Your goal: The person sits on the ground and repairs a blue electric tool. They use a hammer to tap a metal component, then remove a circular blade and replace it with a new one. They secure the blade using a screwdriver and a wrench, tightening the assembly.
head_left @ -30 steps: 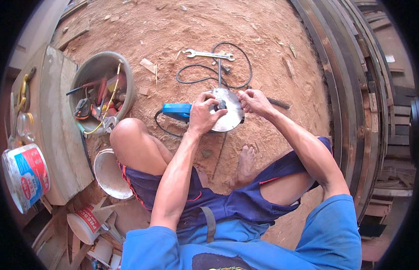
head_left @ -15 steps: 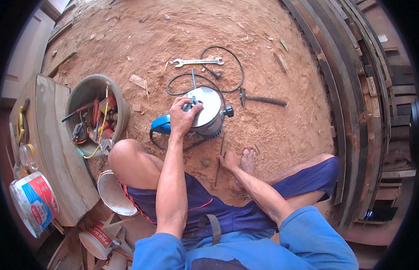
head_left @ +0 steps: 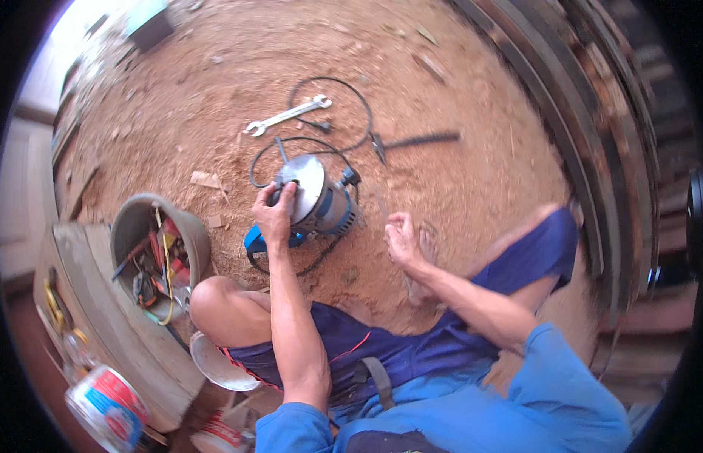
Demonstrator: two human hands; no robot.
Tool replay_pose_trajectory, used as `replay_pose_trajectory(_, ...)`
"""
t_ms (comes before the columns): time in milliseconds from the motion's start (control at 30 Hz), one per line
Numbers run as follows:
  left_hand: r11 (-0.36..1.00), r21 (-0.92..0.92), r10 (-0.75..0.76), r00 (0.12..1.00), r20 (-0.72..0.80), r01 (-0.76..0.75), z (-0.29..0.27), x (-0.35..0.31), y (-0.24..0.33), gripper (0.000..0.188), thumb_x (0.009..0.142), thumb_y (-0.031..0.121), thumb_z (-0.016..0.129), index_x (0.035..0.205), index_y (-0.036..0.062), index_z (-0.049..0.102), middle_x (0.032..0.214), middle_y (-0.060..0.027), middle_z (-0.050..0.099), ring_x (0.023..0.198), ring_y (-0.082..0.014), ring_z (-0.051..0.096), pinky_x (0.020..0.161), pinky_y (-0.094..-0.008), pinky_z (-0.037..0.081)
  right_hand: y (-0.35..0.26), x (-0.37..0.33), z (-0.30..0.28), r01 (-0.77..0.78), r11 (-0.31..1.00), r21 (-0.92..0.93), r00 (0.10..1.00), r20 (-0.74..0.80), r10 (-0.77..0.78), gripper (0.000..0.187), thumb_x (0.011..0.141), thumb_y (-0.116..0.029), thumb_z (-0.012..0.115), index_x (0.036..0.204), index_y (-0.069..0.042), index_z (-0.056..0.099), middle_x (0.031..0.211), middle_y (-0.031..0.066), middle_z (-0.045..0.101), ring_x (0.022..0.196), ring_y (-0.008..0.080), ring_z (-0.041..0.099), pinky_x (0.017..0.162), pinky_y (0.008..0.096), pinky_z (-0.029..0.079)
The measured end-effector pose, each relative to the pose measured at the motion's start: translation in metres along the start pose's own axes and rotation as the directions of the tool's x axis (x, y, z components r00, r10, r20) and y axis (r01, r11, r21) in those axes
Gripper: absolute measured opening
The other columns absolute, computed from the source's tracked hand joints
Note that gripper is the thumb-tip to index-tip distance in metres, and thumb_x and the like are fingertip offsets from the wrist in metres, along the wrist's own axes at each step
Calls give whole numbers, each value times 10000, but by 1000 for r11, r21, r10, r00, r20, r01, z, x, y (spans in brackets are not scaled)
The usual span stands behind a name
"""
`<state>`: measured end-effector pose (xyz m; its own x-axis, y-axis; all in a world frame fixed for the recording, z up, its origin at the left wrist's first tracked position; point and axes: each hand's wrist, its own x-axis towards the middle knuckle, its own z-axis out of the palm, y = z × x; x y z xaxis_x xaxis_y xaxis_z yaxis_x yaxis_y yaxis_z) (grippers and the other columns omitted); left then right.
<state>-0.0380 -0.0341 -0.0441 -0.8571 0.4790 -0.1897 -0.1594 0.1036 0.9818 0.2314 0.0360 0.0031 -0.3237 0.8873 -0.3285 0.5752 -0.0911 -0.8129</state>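
A blue and silver router (head_left: 332, 211) rests on the sawdust-covered ground in front of me, its round metal base plate tilted upward. My left hand (head_left: 275, 215) is closed at the plate's left side, thumb and fingers around a dark fitting near its middle, partly hidden by the fingers. My right hand (head_left: 403, 240) is raised over my bare foot (head_left: 425, 260), to the right of the router. Its fingers are curled together; blur hides what they hold, if anything. Beyond the router lie an open-end wrench (head_left: 288, 115) and a hammer (head_left: 419, 141).
A black power cord (head_left: 370, 106) loops behind the router. To the left stands a grey bucket (head_left: 204, 219) of tools, beside wooden boards (head_left: 117, 302). White tubs (head_left: 106, 408) sit at lower left. Stacked timber (head_left: 570, 113) lines the right side. Wood scraps (head_left: 205, 179) lie near the bucket.
My right hand has lifted from the ground beside my foot, and its fingers have curled. My left hand stays at the router's plate. The whole view has turned somewhat.
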Motion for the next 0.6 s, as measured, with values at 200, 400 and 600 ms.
replay_pose_trajectory(200, 995, 100, 18, 1000, -10, -17, 3, 4, 0, 399, 850, 306, 872, 1016, -29, 734, 942, -76, 730, 855, -139, 652, 809, -280, 513, -77, -22, -43, -118, 993, 3, 882, 459, 103, 321, 977, -209, 567, 1255, -54, 524, 816, 80, 728, 818, 218, 705, 798, 382, 545)
replay_pose_trajectory(400, 988, 137, -67, 997, -31, 71, 2, 7, 5, 342, 896, 301, 835, 994, -1, 708, 923, -30, 694, 823, -113, 604, 763, -263, 486, -95, -22, -29, 69, 990, -123, 919, 395, -15, 238, 955, -193, 571, 1124, -24, 574, 901, 207, 718, 895, 385, 715, 822, 505, 551)
replay_pose_trajectory(600, 974, 140, -181, 984, 1, 179, -1, 12, 12, 269, 928, 252, 802, 1019, 17, 708, 923, -12, 688, 829, -97, 596, 762, -258, 476, -101, -17, -37, 119, 987, -106, 919, 387, -69, 217, 950, -184, 576, 1098, -24, 575, 883, 220, 716, 893, 416, 712, 812, 536, 559)
